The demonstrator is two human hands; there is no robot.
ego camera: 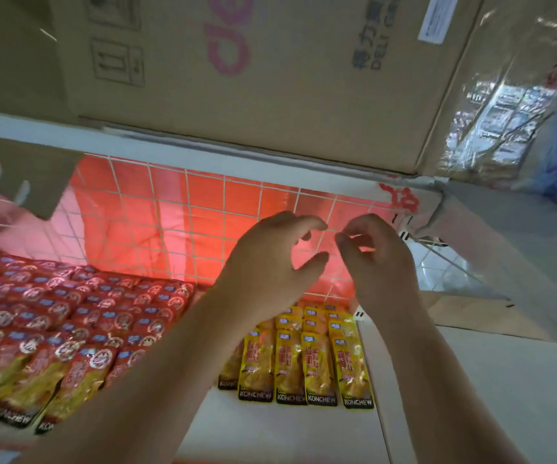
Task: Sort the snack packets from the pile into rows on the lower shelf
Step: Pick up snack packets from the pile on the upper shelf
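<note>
- Faced a white lower shelf (270,430), closed at the back by a white wire grid (170,212) with red sheeting behind it; noted a large cardboard box (270,78) on the shelf above.
- Found red snack packets (69,313) laid in overlapping rows across the left part of the shelf.
- Found yellow KONCHEW packets (317,363) in shorter overlapping rows at the right, close to the shelf's right edge, with a bare strip of shelf in front of them.
- Saw no loose pile anywhere in view, so could not place it.
- Held the left hand (270,262) above the far end of the yellow rows and in front of the grid, fingers loosely curved, thumb apart, nothing in it.
- Held the right hand (381,262) just beside the left, fingers curled in and thumb tip close to the forefinger. Showed no packet there, yet could not tell whether something small was pinched.
- Judged the packets light, thin and soft: glossy film pouches, probably slippery, likely to flex in the middle and to slide over one another once stacked.
- Judged the sealed ends stiffer than the filled belly, and the contents perhaps crushable under a hard squeeze.
- Judged the best hold to be a pinch at the dark bottom band or the top seal, thumb above and fingers beneath.
- Judged it wise to lower each packet flat, overlapping the one behind, rather than drag it across the glossy neighbours and upset the rows.
</note>
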